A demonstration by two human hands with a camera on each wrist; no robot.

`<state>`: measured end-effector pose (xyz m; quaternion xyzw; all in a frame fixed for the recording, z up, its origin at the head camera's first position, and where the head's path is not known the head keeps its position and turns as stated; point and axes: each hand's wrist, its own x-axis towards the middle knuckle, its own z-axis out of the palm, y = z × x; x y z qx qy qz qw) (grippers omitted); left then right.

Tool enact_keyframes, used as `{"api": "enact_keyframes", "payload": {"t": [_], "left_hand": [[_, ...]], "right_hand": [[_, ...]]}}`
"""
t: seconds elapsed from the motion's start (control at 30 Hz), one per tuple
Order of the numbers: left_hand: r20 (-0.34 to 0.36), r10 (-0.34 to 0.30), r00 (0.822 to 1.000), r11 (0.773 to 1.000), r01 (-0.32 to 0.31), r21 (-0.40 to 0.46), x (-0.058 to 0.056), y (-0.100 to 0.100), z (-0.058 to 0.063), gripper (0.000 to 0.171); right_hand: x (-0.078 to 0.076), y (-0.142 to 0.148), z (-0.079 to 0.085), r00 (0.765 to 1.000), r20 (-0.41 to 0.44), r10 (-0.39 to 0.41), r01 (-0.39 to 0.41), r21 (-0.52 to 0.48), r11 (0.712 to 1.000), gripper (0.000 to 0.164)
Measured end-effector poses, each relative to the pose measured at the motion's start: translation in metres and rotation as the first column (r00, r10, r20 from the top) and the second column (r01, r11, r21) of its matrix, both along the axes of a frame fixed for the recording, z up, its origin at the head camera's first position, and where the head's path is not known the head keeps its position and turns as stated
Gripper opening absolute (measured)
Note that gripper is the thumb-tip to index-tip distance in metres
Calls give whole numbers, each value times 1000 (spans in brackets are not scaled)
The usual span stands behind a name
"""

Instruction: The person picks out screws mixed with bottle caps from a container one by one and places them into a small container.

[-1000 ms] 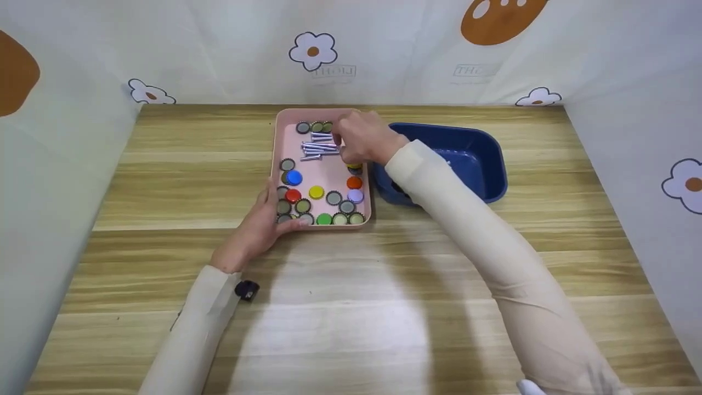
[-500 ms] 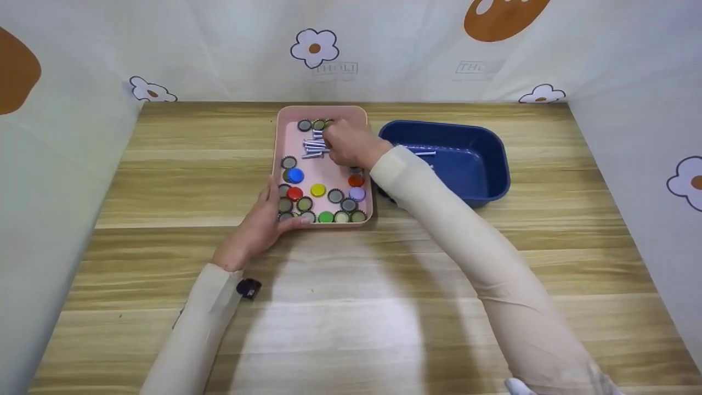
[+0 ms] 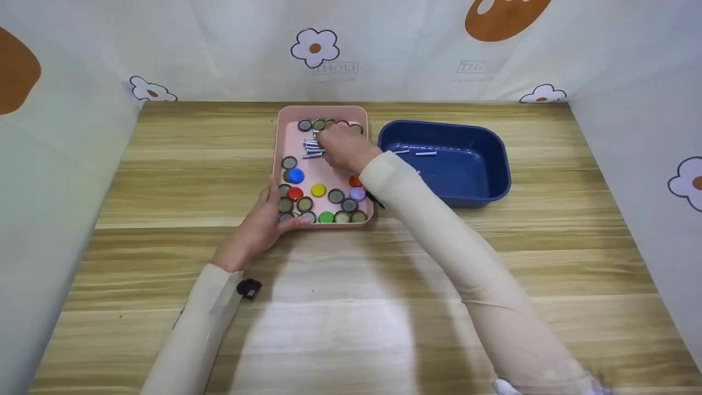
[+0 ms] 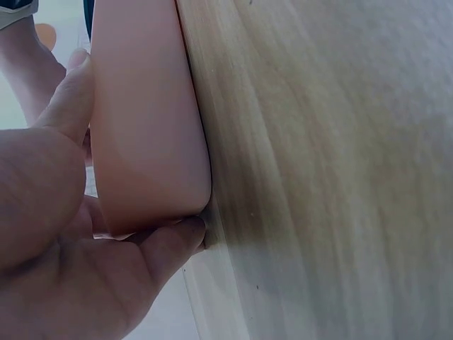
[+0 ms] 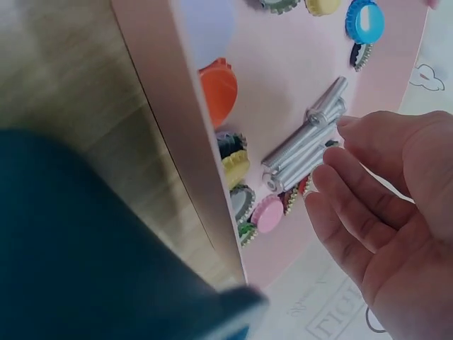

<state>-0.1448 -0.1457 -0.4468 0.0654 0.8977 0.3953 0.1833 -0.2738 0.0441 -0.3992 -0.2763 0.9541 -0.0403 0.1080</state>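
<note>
In the head view, my left hand [image 3: 252, 229] grips the near left corner of a pink tray [image 3: 281, 145], thumb over its front rim. The left wrist view shows its fingers against the walls of the tray [image 4: 145, 106]. My right hand [image 3: 345, 145] is over the far part of the tray. Its thumb and fingertips are apart, right by a small pile of silver screws [image 5: 308, 145]; no screw shows clearly between them. Bottle caps, some coloured, such as the yellow one [image 3: 318, 190], lie around the screws. The right hand hides part of the pile.
To the right of the tray stands a dark blue basin [image 3: 496, 164], with a few silver screws such as this screw [image 3: 426, 153] on its bottom. Both sit on a wooden table [image 3: 329, 307]. A flower-patterned cloth [image 3: 395, 49] stands behind and at the sides.
My right hand has moved left and slightly down across the tray to the screw pile. More of the basin and its screws shows. The left hand stays on the tray corner.
</note>
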Motion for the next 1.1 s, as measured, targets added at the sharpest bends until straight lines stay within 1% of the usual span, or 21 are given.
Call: {"api": "enact_keyframes", "payload": {"t": [0.13, 0.3, 0.47, 0.6, 0.7, 0.9, 1.0, 1.1], "left_hand": [[13, 3, 1000, 1000, -3, 7, 0, 0, -1, 120], [6, 0, 1000, 1000, 0, 21, 0, 1, -2, 119], [10, 5, 1000, 1000, -5, 21, 1, 0, -1, 118], [-12, 1, 1000, 1000, -1, 0, 0, 0, -1, 117], [-28, -1, 1000, 1000, 1, -10, 0, 1, -1, 117], [-42, 2, 999, 1000, -1, 13, 1, 0, -2, 118], [-42, -1, 999, 1000, 2, 20, 1, -1, -2, 118], [-36, -4, 999, 1000, 4, 18, 2, -1, -1, 119]], "right_hand": [[1, -2, -3, 1000, 18, -24, 24, 2, 1000, 29], [3, -7, -5, 998, 38, -44, 43, 6, 999, 32], [3, -13, -9, 999, 14, -30, 30, 8, 1000, 28], [3, -16, -14, 1000, -19, -18, 18, 16, 1000, 27], [4, -17, -16, 999, -35, -20, 21, 28, 999, 27], [4, -21, -18, 997, -56, -48, 50, 35, 998, 28], [4, -23, -19, 996, -73, -50, 53, 36, 998, 29], [5, -25, -19, 997, -66, -47, 51, 52, 997, 29]]}}
